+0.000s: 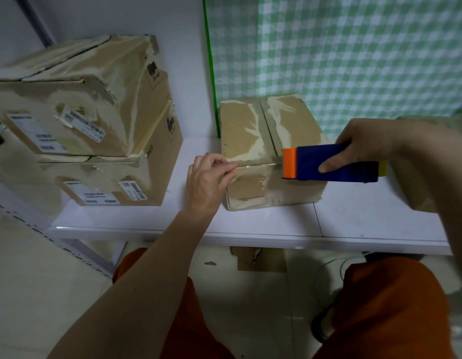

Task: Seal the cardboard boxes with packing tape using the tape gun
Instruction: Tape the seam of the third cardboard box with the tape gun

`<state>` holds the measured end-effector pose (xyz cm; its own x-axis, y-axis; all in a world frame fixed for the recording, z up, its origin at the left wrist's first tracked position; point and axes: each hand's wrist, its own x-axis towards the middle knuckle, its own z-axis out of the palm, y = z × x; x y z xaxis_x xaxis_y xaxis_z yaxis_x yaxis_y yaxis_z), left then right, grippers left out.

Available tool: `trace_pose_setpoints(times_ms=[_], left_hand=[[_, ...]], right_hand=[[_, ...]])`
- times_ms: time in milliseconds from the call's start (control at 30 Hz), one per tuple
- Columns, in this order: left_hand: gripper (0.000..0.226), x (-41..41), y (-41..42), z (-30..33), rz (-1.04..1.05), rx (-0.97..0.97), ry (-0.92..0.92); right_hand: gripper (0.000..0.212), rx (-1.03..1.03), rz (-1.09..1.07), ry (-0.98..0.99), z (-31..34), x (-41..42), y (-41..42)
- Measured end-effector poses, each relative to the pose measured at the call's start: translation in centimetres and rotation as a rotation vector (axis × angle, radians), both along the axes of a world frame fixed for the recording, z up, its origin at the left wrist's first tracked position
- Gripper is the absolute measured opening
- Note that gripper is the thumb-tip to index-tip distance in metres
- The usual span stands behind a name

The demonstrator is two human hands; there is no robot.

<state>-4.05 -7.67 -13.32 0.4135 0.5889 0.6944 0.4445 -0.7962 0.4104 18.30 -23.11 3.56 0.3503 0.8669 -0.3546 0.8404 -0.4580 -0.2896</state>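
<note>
Cardboard box [268, 151], small and worn, with pale strips of torn paper on its top, stands on the white tabletop [367, 218], and I take it as the landmark. Its two top flaps meet in a seam that runs from the far edge to the near edge. A strip of clear tape [255, 165] lies stretched along the near top edge of the box. The left hand [207, 182] is at the left near corner of the box, and its fingers [224, 164] pinch the end of this tape. The right hand [359, 143] is at the right side of the box; its fingers are curled around the blue tape gun [333, 163], with the thumb on the side that faces the camera. The orange front of the gun is at the near top edge of the box, to the right of the seam. To the left of the box, well apart from it, two larger boxes [95, 120] are stacked on the same tabletop, with white labels on their near sides. Behind the box hangs a green checked curtain [354, 53]. To the right of the box, another brown box [416, 187] is partly hidden behind the right arm
</note>
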Motion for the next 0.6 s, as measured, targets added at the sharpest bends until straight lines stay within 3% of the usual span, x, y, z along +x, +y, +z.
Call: trace_pose_setpoints(times_ms=[267, 467, 600], left_hand=[[0.015, 1.3, -1.5, 0.5, 0.085, 0.101, 0.011], [0.013, 6.1, -2.8, 1.3, -0.181, 0.192, -0.054], [0.014, 7.2, -2.3, -0.2, -0.150, 0.189, -0.065]], right_hand=[[0.036, 0.089, 0.081, -0.211, -0.7, 0.5, 0.0], [0.039, 0.086, 0.093, -0.240, -0.9, 1.0, 0.1], [0.040, 0.089, 0.082, -0.249, -0.9, 1.7, 0.1]])
